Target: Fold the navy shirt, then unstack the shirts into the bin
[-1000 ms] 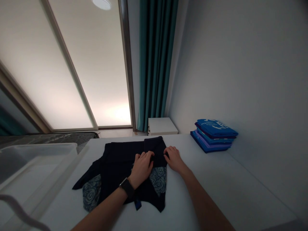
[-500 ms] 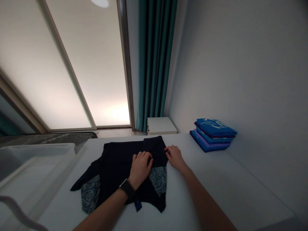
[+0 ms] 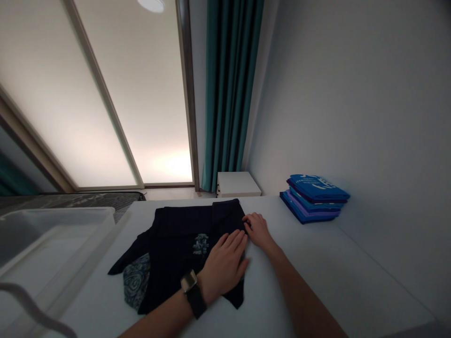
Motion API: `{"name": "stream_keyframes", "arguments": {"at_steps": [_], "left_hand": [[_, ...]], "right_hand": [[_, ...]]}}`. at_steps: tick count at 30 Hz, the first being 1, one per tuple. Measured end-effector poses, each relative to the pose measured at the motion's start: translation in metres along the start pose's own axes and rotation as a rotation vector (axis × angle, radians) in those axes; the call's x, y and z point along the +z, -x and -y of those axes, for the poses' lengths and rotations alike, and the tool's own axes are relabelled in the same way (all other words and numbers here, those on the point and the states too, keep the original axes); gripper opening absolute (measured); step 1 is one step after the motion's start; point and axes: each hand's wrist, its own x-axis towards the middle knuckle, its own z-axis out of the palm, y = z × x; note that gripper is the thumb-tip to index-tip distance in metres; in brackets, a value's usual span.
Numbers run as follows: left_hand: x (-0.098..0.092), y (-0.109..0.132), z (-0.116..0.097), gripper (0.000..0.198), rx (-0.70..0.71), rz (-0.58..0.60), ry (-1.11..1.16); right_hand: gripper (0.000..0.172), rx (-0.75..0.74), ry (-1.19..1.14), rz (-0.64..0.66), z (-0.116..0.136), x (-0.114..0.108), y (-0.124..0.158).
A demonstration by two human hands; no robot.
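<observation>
A dark navy shirt [image 3: 176,234] lies spread on the white table, partly folded over along its far side. Blue-grey swirl-patterned cloth [image 3: 137,281] shows at its lower left, and a small patterned motif [image 3: 201,244] sits near its middle. My left hand [image 3: 227,260], with a black-banded watch on the wrist, lies flat on the right part of the shirt, fingers stretched toward its right edge. It covers most of the swirl-patterned part on that side. My right hand [image 3: 258,228] is at the shirt's right edge, its thumb and fingers curled together on the cloth.
A stack of folded blue and purple cloth items [image 3: 315,199] stands at the right against the wall. A translucent plastic bin [image 3: 109,218] is at the left, with a grey strap-like band [image 3: 31,312] in front. Beyond the table stand a white cabinet [image 3: 239,183] and a green curtain [image 3: 232,94].
My left hand has slid rightward across the shirt and flattened, uncovering the motif and covering the right swirl-patterned part. My right hand stays at the shirt's right edge.
</observation>
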Motion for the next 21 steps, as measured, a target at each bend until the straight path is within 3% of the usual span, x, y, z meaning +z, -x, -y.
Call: {"name": "stream_keyframes", "arguments": {"at_steps": [5,16,21], "left_hand": [[0.018,0.014,0.002,0.055,0.051,0.106,-0.035],[0.016,0.016,0.001,0.051,0.055,0.076,-0.093],[0.005,0.021,-0.002,0.055,-0.030,0.079,-0.151]], "right_hand": [[0.015,0.017,0.047,0.032,0.000,-0.002,-0.001],[0.025,0.013,0.063,0.029,0.001,-0.005,0.000],[0.034,0.016,-0.028,-0.024,-0.004,-0.003,-0.003]]}}
